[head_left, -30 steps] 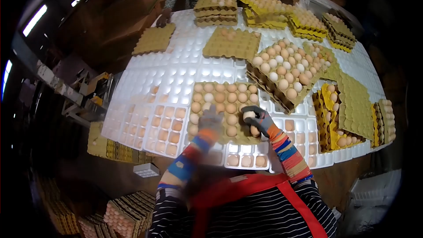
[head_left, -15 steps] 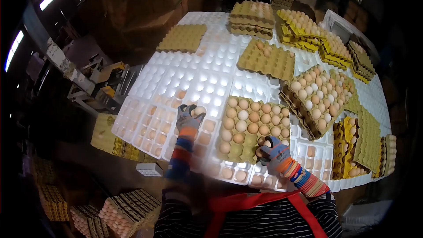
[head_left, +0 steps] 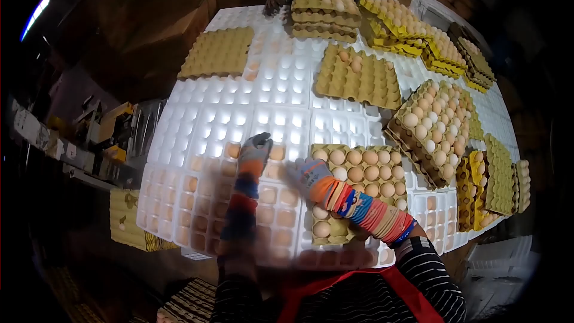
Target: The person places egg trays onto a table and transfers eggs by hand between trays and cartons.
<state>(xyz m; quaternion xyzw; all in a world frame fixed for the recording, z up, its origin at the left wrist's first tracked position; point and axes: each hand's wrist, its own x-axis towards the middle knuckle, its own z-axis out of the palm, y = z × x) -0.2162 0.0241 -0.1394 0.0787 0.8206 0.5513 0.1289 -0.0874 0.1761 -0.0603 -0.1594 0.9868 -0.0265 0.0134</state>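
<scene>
My left hand [head_left: 255, 154], in a grey glove with dark fingertips, is over the white moulded tray sheet [head_left: 218, 121]. Its fingers are bent together, and whatever they hold is hidden. One egg [head_left: 232, 151] sits in a cell just left of it, another egg [head_left: 276, 152] just right. My right hand [head_left: 310, 177], also gloved, is at the left edge of a pulp egg tray [head_left: 330, 231] of brown and pale eggs. Motion blurs its fingers, so their grip does not show. My right forearm covers part of that tray.
A full stacked egg tray [head_left: 431, 128] is at the right. Beyond my hands lie a pulp tray with a few eggs [head_left: 359, 87] and a bare pulp tray [head_left: 216, 54]. Yellow trays [head_left: 394, 42] are stacked far right. Across the table, a person's hand [head_left: 274, 0] rests near the far edge.
My right hand has moved left from the front of the egg tray towards my left hand. The view has shifted. The other person's hands have moved apart, one to the table's far edge.
</scene>
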